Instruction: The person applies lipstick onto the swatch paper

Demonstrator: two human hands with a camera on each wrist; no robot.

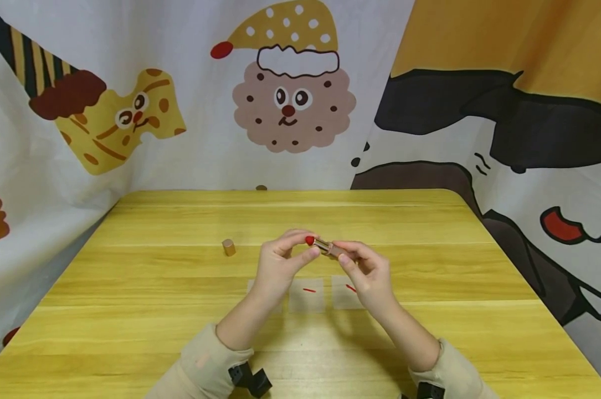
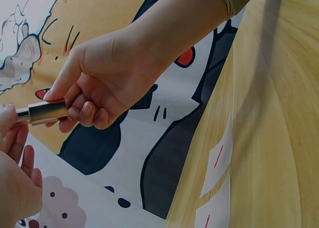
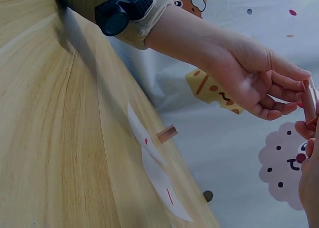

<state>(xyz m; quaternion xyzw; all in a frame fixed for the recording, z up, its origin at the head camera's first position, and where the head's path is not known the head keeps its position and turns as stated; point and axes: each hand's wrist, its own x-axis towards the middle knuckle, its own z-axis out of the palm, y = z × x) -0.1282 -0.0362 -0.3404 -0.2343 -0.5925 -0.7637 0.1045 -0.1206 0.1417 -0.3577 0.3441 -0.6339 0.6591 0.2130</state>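
Observation:
A lipstick (image 1: 335,251) with a bared red tip (image 1: 309,240) is held between both hands above the table. My right hand (image 1: 372,271) grips its rose-gold base, thumb on the near side and fingers behind. At the other end, my left hand (image 1: 280,265) pinches the metal tube just below the red tip. In the left wrist view the shiny base (image 2: 47,112) shows between the right thumb and fingers. Below the hands lie white paper squares; the middle one (image 1: 306,305) and the right one (image 1: 345,299) each bear a short red stroke. The left square (image 1: 275,306) is partly hidden by the left hand.
A small rose-gold cap (image 1: 229,247) stands on the wooden table (image 1: 145,310), left of the hands. Behind the table's far edge hangs a curtain (image 1: 190,160) printed with cartoon figures. A small black camera (image 1: 250,379) is strapped at the left sleeve.

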